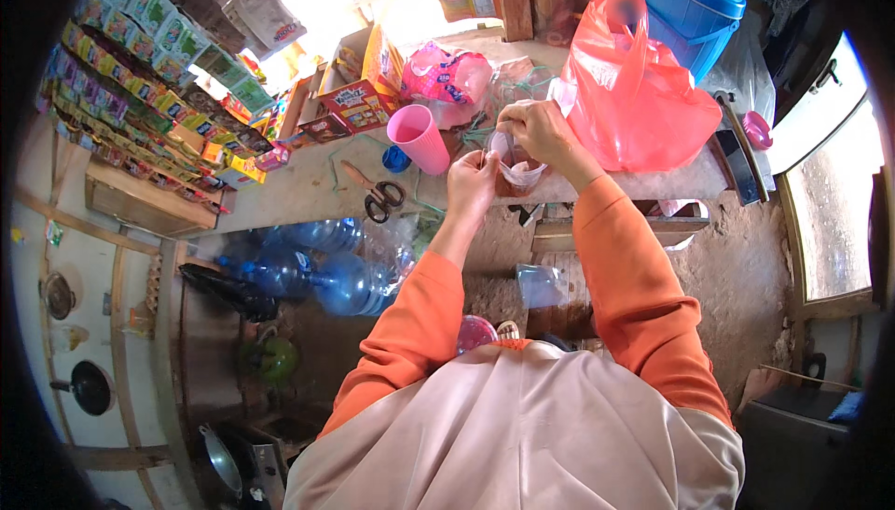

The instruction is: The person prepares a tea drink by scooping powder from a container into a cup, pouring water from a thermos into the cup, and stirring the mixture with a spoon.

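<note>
Both my hands are close together above the table's front edge. My left hand (472, 181) pinches the edge of a small translucent plastic piece (499, 142), perhaps a lid or a little bag. My right hand (544, 131) curls over it from above, with fingertips at its upper end. Just beneath them stands a clear plastic cup (524, 178) with brownish contents, partly hidden by the hands. To the left are a ribbed pink plastic cup (421, 138), a small blue plastic cap or cup (396, 159) and scissors with black handles (381, 200).
A red plastic bag (636, 104) bulges beside my right hand, before a blue lidded cooler (692, 6). Snack boxes (360, 101) and a pink package (447, 76) line the table's back (308, 185). Sachet strips (154, 97) hang left. Blue water bottles (342, 279) lie below.
</note>
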Demonstrator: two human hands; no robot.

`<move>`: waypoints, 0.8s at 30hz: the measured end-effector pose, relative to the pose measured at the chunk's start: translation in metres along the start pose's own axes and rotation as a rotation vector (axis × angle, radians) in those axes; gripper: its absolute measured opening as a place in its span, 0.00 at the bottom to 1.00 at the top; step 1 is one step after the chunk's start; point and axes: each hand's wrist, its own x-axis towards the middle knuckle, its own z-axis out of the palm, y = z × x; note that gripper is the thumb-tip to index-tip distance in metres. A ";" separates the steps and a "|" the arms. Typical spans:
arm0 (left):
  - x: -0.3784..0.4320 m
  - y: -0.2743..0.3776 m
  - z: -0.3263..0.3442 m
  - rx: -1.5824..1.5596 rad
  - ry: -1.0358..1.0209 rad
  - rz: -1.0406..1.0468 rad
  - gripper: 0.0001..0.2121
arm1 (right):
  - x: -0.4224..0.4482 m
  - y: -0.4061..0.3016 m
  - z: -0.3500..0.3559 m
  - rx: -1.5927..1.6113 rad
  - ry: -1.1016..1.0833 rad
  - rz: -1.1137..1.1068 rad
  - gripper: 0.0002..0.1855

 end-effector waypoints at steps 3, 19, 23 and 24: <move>0.001 -0.005 0.000 0.034 0.003 0.029 0.14 | 0.002 0.000 0.000 -0.021 -0.044 -0.029 0.07; 0.001 -0.006 0.000 -0.022 -0.010 0.004 0.15 | -0.006 -0.007 -0.003 -0.111 -0.011 0.135 0.08; 0.003 -0.013 -0.002 0.028 0.067 0.044 0.18 | -0.006 -0.008 -0.007 -0.086 0.091 0.145 0.08; 0.001 -0.009 -0.002 0.057 0.087 0.040 0.18 | -0.007 -0.008 -0.009 -0.055 0.109 0.123 0.07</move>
